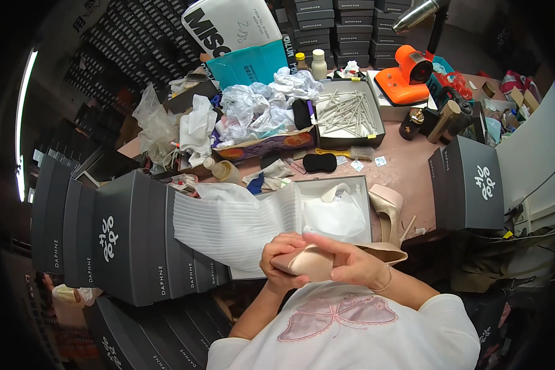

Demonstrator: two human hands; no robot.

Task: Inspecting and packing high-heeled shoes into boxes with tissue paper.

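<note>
A beige satin high-heeled shoe (pixel 314 262) is held close to my chest, its toe toward the left and its back part showing beyond my right wrist. My left hand (pixel 280 264) wraps round the toe end. Fingers and thumb of my right hand (pixel 357 264) close on the shoe's side and top. Just beyond my hands lies an open shoe box (pixel 367 192) with white tissue paper (pixel 336 216) inside. A ribbed white wrapping sheet (pixel 237 219) drapes over the box's left side. The matching shoe (pixel 387 213) rests at the box's right edge.
Dark shoe boxes (pixel 120 240) stand stacked at the left, with others (pixel 468 185) at the right. Behind are a carton of crumpled paper (pixel 259 148), a box of white sticks (pixel 351 114), a brush (pixel 351 152), a black sponge (pixel 319 163) and an orange heat-gun stand (pixel 407 80).
</note>
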